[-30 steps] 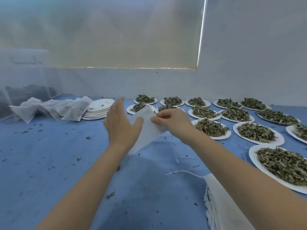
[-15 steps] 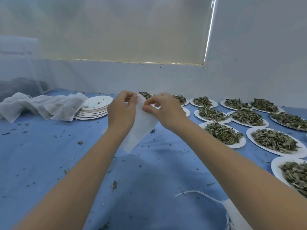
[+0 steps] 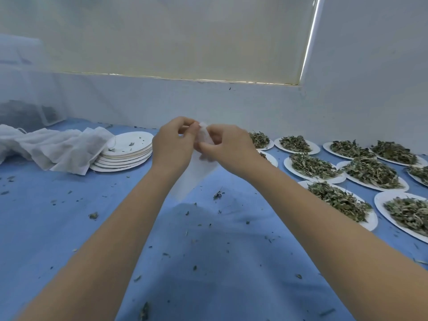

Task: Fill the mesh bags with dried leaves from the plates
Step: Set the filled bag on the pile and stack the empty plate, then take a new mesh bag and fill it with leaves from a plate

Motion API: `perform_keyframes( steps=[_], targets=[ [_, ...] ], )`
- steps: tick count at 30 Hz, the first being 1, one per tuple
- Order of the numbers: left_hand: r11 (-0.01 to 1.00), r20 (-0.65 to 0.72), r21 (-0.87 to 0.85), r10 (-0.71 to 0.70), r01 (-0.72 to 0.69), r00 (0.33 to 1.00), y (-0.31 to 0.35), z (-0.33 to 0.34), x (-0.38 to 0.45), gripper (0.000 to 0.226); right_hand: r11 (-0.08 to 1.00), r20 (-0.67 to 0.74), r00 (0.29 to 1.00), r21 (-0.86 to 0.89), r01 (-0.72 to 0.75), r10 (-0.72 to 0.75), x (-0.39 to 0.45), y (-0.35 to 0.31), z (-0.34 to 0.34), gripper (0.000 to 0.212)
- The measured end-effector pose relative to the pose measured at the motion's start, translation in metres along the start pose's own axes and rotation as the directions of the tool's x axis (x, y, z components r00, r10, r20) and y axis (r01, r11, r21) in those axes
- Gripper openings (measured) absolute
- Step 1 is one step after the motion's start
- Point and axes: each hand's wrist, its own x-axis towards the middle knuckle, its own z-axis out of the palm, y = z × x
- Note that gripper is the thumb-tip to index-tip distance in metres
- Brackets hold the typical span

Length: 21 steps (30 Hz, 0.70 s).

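mesh bag (image 3: 195, 172) limp, featherlight, hangs below both hands | left hand (image 3: 172, 144), right hand (image 3: 228, 147) pinch its top rim | best hold: mouth edges | plates of leaves (image 3: 312, 166) right of right hand

So over the last second the hands basically closed in on the top of the bag (image 3: 196, 172). A second ago the left hand (image 3: 172, 147) was flat and open against the bag's side, thumb out, while the right hand (image 3: 228, 149) pinched the upper edge. Half a second ago the left had curled in and was pinching too. Now both sets of fingertips are bunched right together at the mouth, nearly touching, with a little corner of mesh poking up between them. The bag hangs more straight down under the hands instead of slanting off to the lower left.
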Motion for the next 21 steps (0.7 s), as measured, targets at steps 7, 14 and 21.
perform_keyframes(
  steps=[7,14,21],
  targets=[
    [0.997,0.119,0.042,0.067,-0.072,0.991,0.005,0.0,0.003,0.015,0.834,0.385,0.915,0.462,-0.302,0.118,0.011,0.009,-0.002,0.025],
    [0.767,0.531,0.382,0.275,-0.516,0.802,-0.007,-0.004,-0.012,0.118,0.477,0.545,0.839,0.738,-0.478,-0.002,0.015,0.012,-0.007,0.031],
    [0.651,0.431,0.497,0.388,-0.573,0.815,-0.031,-0.003,-0.009,0.084,0.529,0.646,0.763,0.657,-0.537,-0.028,0.02,0.025,-0.011,0.064]
  ],
)
